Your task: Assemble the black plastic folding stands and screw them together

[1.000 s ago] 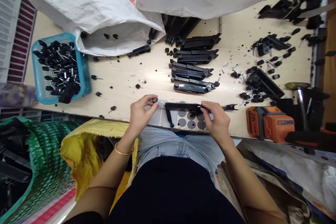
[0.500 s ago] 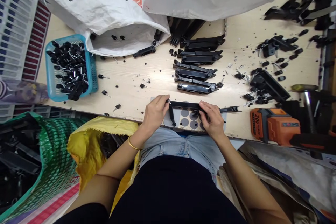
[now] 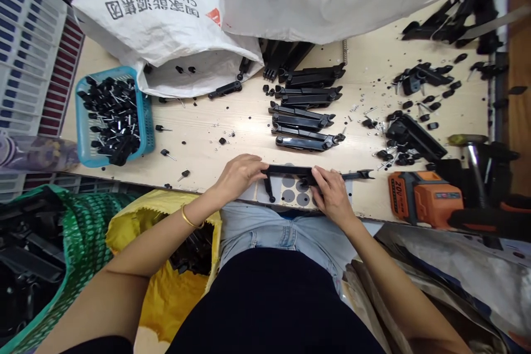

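My right hand is closed around the right part of a black folding plastic arm, which lies across a board with grey discs at the table's front edge. A thin black leg hangs down from the arm's left end, and a forked tip sticks out to the right past my hand. My left hand is pinched at the arm's left end, on the black knob screw seen in its fingertips a moment ago; my fingers now hide the screw.
Several finished-looking black arms lie stacked beyond my hands. Left stands a blue basket of knob screws, behind it a white sack. Loose black parts, an orange battery tool and a hammer are on the right.
My left hand has brought the knob screw up against the black arm's left end, and its fingers now cover it. My right hand keeps hold of the arm. The view has shifted slightly.
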`<state>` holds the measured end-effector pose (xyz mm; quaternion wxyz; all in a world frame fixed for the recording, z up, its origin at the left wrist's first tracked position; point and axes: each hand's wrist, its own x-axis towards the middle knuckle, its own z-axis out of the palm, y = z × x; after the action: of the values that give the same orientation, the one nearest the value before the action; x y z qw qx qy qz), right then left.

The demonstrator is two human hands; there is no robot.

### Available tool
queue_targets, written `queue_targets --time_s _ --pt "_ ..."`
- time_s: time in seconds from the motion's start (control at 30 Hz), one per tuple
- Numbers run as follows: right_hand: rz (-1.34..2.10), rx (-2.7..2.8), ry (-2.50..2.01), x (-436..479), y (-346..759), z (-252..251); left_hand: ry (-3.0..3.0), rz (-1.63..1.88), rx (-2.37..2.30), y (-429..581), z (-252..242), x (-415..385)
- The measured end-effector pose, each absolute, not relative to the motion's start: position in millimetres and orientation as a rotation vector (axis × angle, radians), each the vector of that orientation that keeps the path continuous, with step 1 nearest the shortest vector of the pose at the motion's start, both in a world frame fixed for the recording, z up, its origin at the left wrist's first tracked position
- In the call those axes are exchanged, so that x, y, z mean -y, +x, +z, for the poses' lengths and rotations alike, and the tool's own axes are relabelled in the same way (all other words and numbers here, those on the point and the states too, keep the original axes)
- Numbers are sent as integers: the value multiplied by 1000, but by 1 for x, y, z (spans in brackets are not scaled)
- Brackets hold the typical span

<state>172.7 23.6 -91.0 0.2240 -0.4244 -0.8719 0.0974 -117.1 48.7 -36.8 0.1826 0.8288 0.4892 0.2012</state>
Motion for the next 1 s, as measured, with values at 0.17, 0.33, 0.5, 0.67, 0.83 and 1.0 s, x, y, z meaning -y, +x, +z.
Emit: queue_targets --time_s 0.17,0.33,0.5,0.67,0.83,1.0 --pt "219 2414 -1214 -25 177 -90 2141 577 -1449 -118 -40 -37" --pt "226 2466 -1334 -23 164 -56 1749 618 -1801 -94 -46 7" --pt "257 2666 -1056 -43 103 -50 1730 310 -2008 -48 -57 27" --pt "207 2795 -1099 -58 83 -73 1739 13 -1991 -61 -55 7" --pt "154 2799 -1138 -57 87 -76 1659 -77 -1972 -66 -51 -1" --pt "165 2776 -1129 -54 81 -77 1806 -46 -1872 -75 -28 -6"
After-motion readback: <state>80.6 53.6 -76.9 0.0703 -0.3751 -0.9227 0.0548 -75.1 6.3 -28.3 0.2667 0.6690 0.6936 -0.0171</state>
